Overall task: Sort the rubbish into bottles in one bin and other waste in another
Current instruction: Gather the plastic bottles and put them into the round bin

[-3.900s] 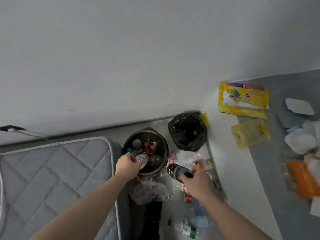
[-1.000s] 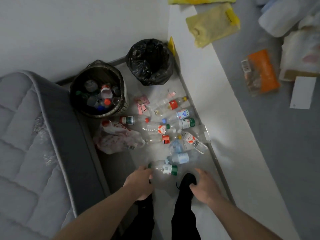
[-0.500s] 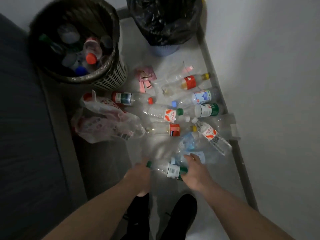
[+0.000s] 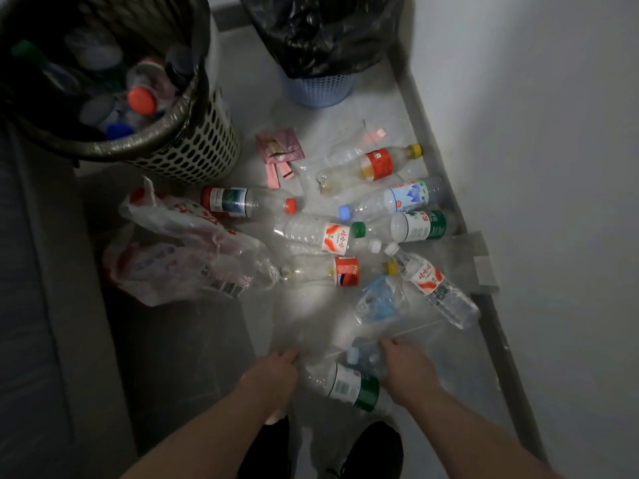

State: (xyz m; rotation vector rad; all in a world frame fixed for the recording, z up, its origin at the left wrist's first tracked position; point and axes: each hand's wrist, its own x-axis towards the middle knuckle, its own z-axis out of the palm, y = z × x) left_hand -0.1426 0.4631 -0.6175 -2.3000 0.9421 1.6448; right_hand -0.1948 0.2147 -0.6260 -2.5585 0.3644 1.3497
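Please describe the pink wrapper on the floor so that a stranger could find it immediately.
Start at the perforated white bin. Just right of its base, on the grey floor, lies the crumpled pink paper wrapper. It is the only pink item among clear bottles.

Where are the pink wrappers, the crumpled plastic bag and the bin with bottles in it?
pink wrappers (image 4: 279, 147), head view, on the top packet.
crumpled plastic bag (image 4: 179, 250), head view, its middle.
bin with bottles (image 4: 204, 150), head view, its perforated wall.
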